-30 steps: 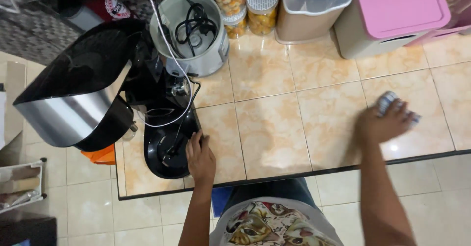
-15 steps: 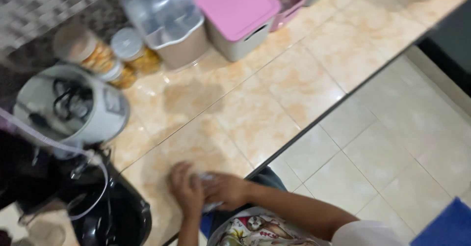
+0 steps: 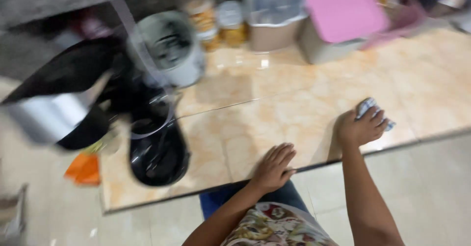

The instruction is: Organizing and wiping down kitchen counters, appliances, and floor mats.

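Countertop (image 3: 294,108) of glossy beige tile fills the middle of the head view; frame is motion-blurred, so fine detail is soft.

Right hand (image 3: 359,126) is pressed down on a small crumpled cloth (image 3: 369,107), pale with blue marks, fingers curled over it. Cloth pokes out past the fingertips at roughly 1 o'clock from the hand and sits on the counter near the front edge, at about 3 o'clock from frame centre.

Left hand (image 3: 273,166) is released, flat, fingers spread and pointing to 1 o'clock, palm resting on the counter's dark front edge. It holds nothing. The two hands are apart, with bare tile between them.

At 9 o'clock from the left hand: a black appliance base (image 3: 158,153) on the counter, with a black-and-silver tilted head (image 3: 59,98) above and left of it. An orange item (image 3: 84,169) lies just beside it at the counter's left end.

At 12 o'clock along the back: a white round cooker pot (image 3: 169,47) with a dark cord inside, two jars (image 3: 218,22) of yellowish contents, a clear-lidded bin (image 3: 272,15), and a box with a pink lid (image 3: 343,13).
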